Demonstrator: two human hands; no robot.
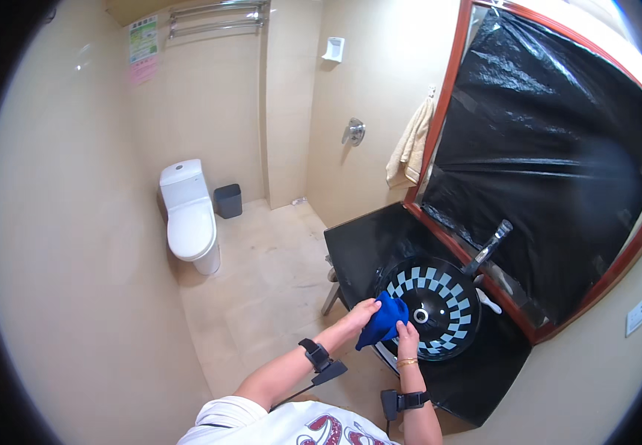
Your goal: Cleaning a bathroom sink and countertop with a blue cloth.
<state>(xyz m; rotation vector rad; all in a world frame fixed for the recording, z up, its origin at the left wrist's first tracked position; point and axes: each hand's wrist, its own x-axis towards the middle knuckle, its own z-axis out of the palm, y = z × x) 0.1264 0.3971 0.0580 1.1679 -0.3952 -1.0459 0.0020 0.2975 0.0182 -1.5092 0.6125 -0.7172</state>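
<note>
A blue cloth (382, 320) hangs between my two hands at the near left rim of the sink. My left hand (363, 312) is closed on its upper left side. My right hand (407, 335) pinches its right side. Beside the cloth lies the round black basin (471, 335) with a ring of light checkered squares and a metal drain (421, 316). A chrome faucet (488, 247) leans over the basin's far right rim. The fingers are partly hidden behind the cloth.
The basin sits in a black countertop (365, 237). A white-handled brush-like item (488, 300) lies beside the faucet. Black plastic covers the red-framed mirror (536, 148). A beige towel (412, 144) hangs left of it. Farther off stand a white toilet (191, 222) and a dark bin (228, 201).
</note>
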